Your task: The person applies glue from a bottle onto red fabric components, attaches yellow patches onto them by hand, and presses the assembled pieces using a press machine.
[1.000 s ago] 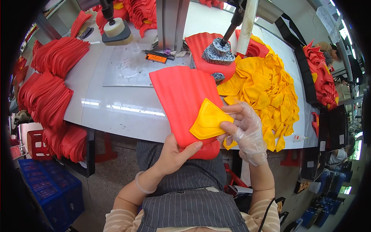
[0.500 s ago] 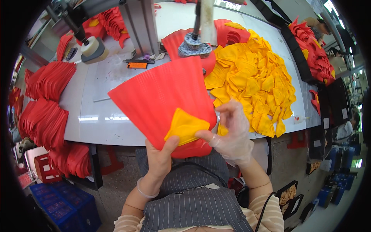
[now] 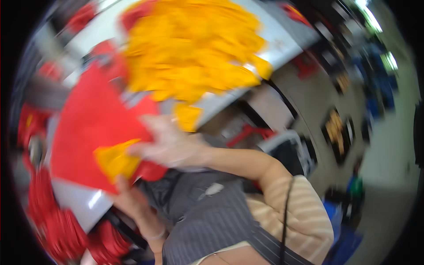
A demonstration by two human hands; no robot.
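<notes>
Over the bench's near edge, a yellow piece (image 3: 117, 159) lies on the narrow, near part of a red sheet (image 3: 88, 128), whose broad end fans out toward the bench's left end. The likeliest mishap is a skewed piece: seemingly steadied by little more than two thumbs, it could slide or turn if either lifts or pushes unevenly. The sheet, apparently soft and held at one end, could sag or fold and carry the piece with it; a slip so close to the edge might end on the lap or floor.

At the piece's lower end, the left grip (image 3: 132, 201) pinches the sheet's margin, thumb up against the yellow, fingers hidden beneath. At its upper right corner rests the thumb of the right grip (image 3: 174, 143), fingers reaching over the sheet's right side; blur hides whether they press together.

Beyond, a yellow pile (image 3: 194, 48) spreads along the near edge of the bench (image 3: 282, 37) toward its right corner. One stray (image 3: 187, 117) at that edge, just beside the right grip, could be knocked off by a wrist. Red stacks (image 3: 59, 225) sit by the bench's left end.
</notes>
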